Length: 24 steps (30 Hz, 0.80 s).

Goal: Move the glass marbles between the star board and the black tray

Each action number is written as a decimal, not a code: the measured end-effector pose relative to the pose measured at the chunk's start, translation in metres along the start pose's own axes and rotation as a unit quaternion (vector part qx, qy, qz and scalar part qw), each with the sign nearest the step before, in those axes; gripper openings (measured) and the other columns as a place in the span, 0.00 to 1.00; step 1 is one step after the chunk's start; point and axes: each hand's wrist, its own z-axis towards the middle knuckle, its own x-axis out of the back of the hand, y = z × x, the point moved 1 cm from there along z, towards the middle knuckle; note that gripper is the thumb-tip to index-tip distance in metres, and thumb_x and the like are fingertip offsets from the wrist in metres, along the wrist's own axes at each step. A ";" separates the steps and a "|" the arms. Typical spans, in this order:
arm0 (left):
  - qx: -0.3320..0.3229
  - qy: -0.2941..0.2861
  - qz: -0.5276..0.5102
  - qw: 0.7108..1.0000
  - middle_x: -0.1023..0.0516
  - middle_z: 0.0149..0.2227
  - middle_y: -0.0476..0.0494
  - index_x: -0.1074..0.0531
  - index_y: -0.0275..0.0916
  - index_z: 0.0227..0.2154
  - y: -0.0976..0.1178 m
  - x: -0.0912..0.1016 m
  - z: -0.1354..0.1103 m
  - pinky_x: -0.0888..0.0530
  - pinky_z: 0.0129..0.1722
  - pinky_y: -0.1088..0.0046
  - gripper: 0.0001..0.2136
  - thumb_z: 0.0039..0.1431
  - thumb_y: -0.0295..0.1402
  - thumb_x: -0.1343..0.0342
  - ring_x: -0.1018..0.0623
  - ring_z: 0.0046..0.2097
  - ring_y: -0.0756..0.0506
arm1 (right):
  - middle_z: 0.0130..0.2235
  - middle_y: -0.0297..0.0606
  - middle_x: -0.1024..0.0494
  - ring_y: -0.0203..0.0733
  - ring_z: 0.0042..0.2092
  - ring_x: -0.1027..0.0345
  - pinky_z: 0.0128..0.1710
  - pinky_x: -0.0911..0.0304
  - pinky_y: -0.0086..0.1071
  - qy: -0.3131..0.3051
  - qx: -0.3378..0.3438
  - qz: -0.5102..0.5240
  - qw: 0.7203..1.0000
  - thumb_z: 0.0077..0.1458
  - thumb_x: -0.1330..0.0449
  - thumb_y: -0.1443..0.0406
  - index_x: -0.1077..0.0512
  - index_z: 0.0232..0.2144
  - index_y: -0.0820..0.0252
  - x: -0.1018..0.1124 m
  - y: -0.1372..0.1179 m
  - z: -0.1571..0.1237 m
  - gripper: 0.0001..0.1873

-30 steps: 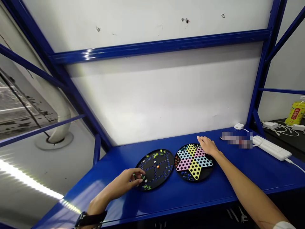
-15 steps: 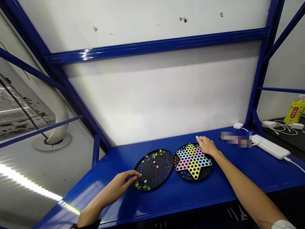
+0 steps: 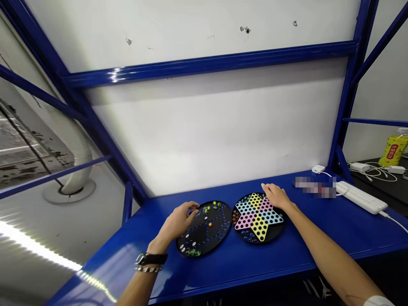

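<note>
Well — left hand [image 3: 178, 222]: half-curled, fingers arched over the 10 o'clock edge of the black board; whether a marble sits inside them I cannot tell.
Right hand [image 3: 276, 196]: open and palm down, fingers spread, on the 1 o'clock side of the star board, holding nothing that shows.
Left wrist: a black watch [image 3: 149, 258] with a chain bracelet [image 3: 148, 268] just below it.
Black board [image 3: 219, 238]: round, ringed and tracked with blue-lined holes, lying flat on the bench, just beside the star board.
Marbles on it: white ones [image 3: 185, 247] at 8 o'clock, green ones [image 3: 191, 253] at 7, yellow-green ones [image 3: 208, 209] near 12.
Orange cube [image 3: 210, 224]: small, just right of that board's centre.
Star board [image 3: 257, 217]: round and black, a Chinese checkers layout with yellow, pink and pale blue points; a cluster of dark marbles [image 3: 246, 234] lies at 7 o'clock.
Bench [image 3: 229, 272]: glossy blue metal, carrying both boards.
Beyond the right hand: a pixelated, unreadable object [image 3: 315, 187] — then a white power strip [image 3: 361, 197] at the bench's far end.
Further right: a yellow bottle [image 3: 394, 148] on a dark table [image 3: 376, 187], among white cables [image 3: 372, 172].
</note>
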 end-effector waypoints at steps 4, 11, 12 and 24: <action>-0.003 -0.003 0.054 0.999 0.23 0.47 0.42 0.29 0.43 0.49 0.014 -0.018 0.029 0.29 0.40 0.69 0.18 0.63 0.38 0.59 0.23 0.46 0.41 | 0.34 0.37 0.25 0.45 0.39 0.33 0.46 0.43 0.43 0.001 0.001 0.001 1.000 0.65 0.66 0.46 0.41 0.22 0.57 0.001 -0.002 -0.001 0.30; -0.021 -0.033 0.140 0.989 0.25 0.47 0.38 0.26 0.42 0.45 0.036 -0.030 0.032 0.28 0.37 0.68 0.17 0.66 0.37 0.59 0.21 0.40 0.42 | 0.34 0.38 0.25 0.46 0.41 0.33 0.49 0.44 0.45 -0.004 -0.002 0.003 1.000 0.65 0.66 0.45 0.40 0.23 0.57 0.000 -0.003 -0.001 0.31; -0.022 -0.036 0.139 0.989 0.25 0.47 0.38 0.25 0.42 0.46 0.036 -0.030 0.031 0.28 0.37 0.69 0.16 0.65 0.37 0.58 0.21 0.40 0.42 | 0.35 0.38 0.25 0.46 0.41 0.33 0.49 0.44 0.45 -0.004 -0.002 0.004 1.000 0.65 0.66 0.45 0.39 0.23 0.57 0.000 -0.003 0.000 0.31; 0.005 -0.006 0.059 0.998 0.20 0.44 0.38 0.25 0.39 0.43 0.010 -0.033 0.038 0.27 0.45 0.67 0.16 0.63 0.36 0.57 0.22 0.46 0.40 | 0.36 0.38 0.25 0.47 0.42 0.32 0.48 0.43 0.44 0.002 0.000 -0.007 1.000 0.65 0.65 0.45 0.37 0.24 0.57 0.000 -0.003 0.000 0.31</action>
